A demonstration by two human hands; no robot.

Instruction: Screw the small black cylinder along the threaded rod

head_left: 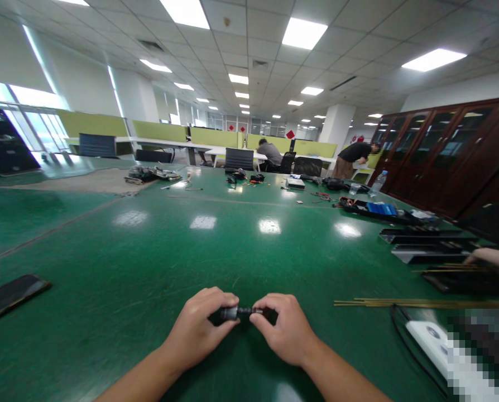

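Low over the green tabletop, both my hands grip a small dark rod-shaped part lying level between them. My left hand pinches its thicker end, a grey and black cylinder. The thumb and forefinger of my right hand close on the thin end, which has a metallic tip. A narrow dark shaft shows between the two hands. The exact kind of part is too small to make out. Nothing else touches my hands.
At the right lie thin brass-coloured rods, a white power strip and black metal channels. Another person's hand reaches in there. A dark phone-like slab lies at the left. Cables, tools and a bottle stand farther back.
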